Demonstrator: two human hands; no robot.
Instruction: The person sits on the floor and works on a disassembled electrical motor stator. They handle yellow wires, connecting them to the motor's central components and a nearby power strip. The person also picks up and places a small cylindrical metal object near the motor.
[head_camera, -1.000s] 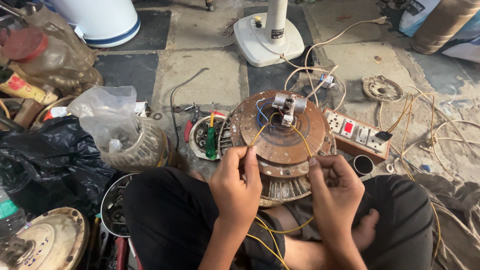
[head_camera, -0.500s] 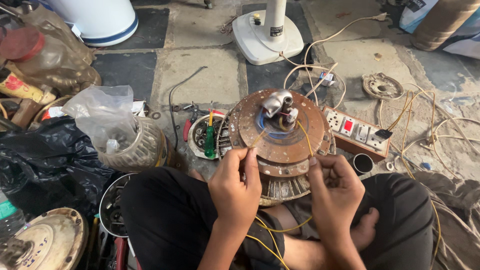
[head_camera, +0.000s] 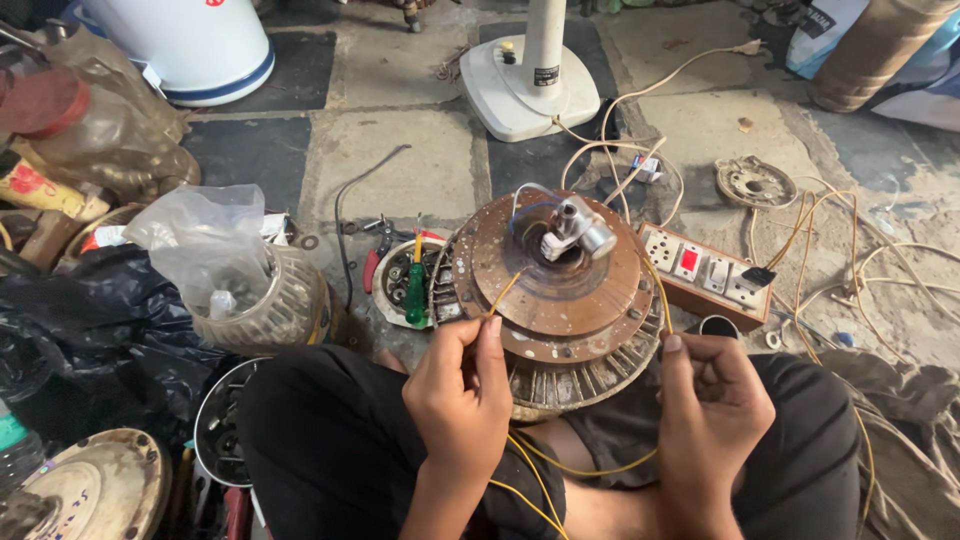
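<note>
Seen from the head camera, the left hand (head_camera: 462, 385) pinches a yellow wire (head_camera: 505, 291) between thumb and fingertips, its grip closed on the strand just in front of the rusty fan motor (head_camera: 560, 290), which rests between the person's knees on the stone floor (head_camera: 400, 160). Meanwhile the right hand (head_camera: 712, 395) is curled into a clenched grip on the other yellow strand, which runs up along the motor's right rim. Both strands loop down across the lap. A wooden switch board (head_camera: 700, 275) sits just right of the motor, a green-handled screwdriver (head_camera: 416, 290) in a small dish to its left. To handle this well, I judge both strands should stay lightly taut and apart, pulled evenly so neither snags on the rim.
</note>
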